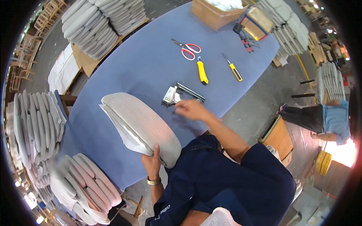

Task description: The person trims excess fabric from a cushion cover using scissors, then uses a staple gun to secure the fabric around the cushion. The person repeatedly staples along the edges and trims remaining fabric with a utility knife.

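Observation:
My left hand grips the near end of a light grey fabric-covered cushion, thumb on its top face. The cushion is tilted up over the table, its far end pointing left, and a loose white flap of lining hangs open along its left side. With fingers curled together, my right hand is over the table just beside a pneumatic staple gun. What those fingers hold, if anything, is too small to tell. The staple gun lies on its side on the blue tabletop.
Red-handled scissors, a yellow utility knife, a yellow screwdriver and red-handled pliers lie farther back. A cardboard box stands at the far edge. Stacked grey cushions flank the table. Another person stands at right.

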`<action>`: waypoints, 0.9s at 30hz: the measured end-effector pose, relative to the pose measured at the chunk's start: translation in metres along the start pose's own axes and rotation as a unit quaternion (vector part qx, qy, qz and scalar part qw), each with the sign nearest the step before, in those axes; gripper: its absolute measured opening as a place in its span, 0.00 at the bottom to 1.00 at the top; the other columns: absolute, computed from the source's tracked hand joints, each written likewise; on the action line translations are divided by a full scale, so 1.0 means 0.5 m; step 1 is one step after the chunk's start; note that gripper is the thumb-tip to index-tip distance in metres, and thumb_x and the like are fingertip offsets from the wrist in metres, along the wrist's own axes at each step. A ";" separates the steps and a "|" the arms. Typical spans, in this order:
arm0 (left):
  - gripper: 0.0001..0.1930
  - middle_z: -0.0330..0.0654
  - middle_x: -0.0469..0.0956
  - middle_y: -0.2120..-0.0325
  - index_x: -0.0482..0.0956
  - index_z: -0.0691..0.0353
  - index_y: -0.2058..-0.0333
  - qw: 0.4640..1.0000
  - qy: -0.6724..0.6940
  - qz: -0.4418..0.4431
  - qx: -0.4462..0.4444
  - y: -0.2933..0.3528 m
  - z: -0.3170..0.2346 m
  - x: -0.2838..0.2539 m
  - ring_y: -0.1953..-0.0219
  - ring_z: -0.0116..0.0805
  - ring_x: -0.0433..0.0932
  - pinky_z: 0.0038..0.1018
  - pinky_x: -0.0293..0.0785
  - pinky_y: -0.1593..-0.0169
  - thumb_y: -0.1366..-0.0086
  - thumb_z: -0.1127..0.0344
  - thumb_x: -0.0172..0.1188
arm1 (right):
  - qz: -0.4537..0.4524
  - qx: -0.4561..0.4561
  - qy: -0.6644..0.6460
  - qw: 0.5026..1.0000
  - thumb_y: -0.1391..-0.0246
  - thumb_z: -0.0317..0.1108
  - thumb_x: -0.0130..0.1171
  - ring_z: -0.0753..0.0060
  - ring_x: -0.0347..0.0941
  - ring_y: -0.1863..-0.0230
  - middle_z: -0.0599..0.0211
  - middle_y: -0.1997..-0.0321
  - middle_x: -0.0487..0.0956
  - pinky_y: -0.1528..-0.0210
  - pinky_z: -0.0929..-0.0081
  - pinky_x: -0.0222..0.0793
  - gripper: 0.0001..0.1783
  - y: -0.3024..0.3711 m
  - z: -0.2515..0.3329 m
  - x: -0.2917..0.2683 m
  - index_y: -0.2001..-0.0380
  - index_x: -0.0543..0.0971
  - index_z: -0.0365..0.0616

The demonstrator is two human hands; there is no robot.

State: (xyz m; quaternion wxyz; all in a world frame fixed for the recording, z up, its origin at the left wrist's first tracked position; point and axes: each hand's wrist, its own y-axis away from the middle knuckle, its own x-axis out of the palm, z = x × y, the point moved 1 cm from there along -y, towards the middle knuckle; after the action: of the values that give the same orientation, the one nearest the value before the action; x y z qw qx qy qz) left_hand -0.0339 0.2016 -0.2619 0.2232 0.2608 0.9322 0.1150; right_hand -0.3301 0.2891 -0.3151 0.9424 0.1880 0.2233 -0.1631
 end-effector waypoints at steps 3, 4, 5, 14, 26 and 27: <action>0.25 0.57 0.86 0.57 0.79 0.77 0.50 0.996 -0.069 -0.012 -0.053 0.000 -0.037 0.047 0.56 0.47 0.85 0.39 0.79 0.51 0.36 0.60 0.71 | -0.194 0.100 0.035 0.975 0.37 0.44 0.61 0.51 0.84 0.55 0.51 0.57 0.86 0.53 0.57 0.78 0.17 -0.087 -0.164 -0.129 0.51 0.83 0.46; 0.25 0.58 0.86 0.59 0.80 0.76 0.51 0.991 -0.103 -0.026 -0.082 0.006 -0.052 0.046 0.57 0.48 0.86 0.39 0.80 0.52 0.37 0.58 0.72 | -0.240 0.088 0.082 0.963 0.37 0.45 0.62 0.50 0.84 0.53 0.52 0.56 0.86 0.50 0.57 0.78 0.18 -0.115 -0.213 -0.173 0.50 0.82 0.46; 0.26 0.59 0.86 0.62 0.81 0.74 0.52 0.986 -0.136 -0.056 -0.080 0.006 -0.075 0.061 0.58 0.51 0.87 0.41 0.80 0.53 0.39 0.55 0.72 | -0.291 0.096 0.135 0.942 0.37 0.48 0.63 0.49 0.83 0.52 0.53 0.53 0.86 0.50 0.57 0.77 0.21 -0.133 -0.293 -0.214 0.49 0.81 0.44; 0.35 0.65 0.81 0.49 0.70 0.73 0.41 0.951 -0.257 -0.039 -0.168 -0.011 -0.194 0.165 0.47 0.60 0.82 0.45 0.76 0.45 0.37 0.52 0.69 | -0.199 0.164 0.258 0.931 0.42 0.51 0.69 0.46 0.82 0.52 0.55 0.51 0.84 0.49 0.51 0.77 0.37 -0.256 -0.306 -0.263 0.36 0.69 0.48; 0.33 0.53 0.76 0.40 0.71 0.65 0.35 0.898 -0.318 -0.029 0.303 -0.235 -0.392 0.038 0.34 0.48 0.72 0.42 0.73 0.37 0.38 0.66 0.71 | -0.172 0.113 -0.518 0.830 0.30 0.35 0.60 0.64 0.85 0.60 0.49 0.55 0.85 0.58 0.70 0.84 0.22 -0.153 -0.169 -0.248 0.36 0.72 0.47; 0.31 0.52 0.77 0.42 0.74 0.65 0.37 0.865 -0.367 0.001 0.342 -0.276 -0.380 0.038 0.35 0.47 0.73 0.41 0.74 0.37 0.38 0.64 0.71 | -0.155 0.102 -0.528 0.829 0.30 0.34 0.59 0.62 0.85 0.61 0.47 0.55 0.85 0.58 0.69 0.84 0.22 -0.164 -0.132 -0.239 0.36 0.72 0.46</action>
State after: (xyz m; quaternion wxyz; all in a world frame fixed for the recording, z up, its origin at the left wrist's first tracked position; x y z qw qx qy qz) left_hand -0.1987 0.0774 -0.1484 0.4461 0.3454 0.7634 -0.3145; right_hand -0.4872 0.2724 -0.3351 0.8546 0.1308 -0.2995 -0.4035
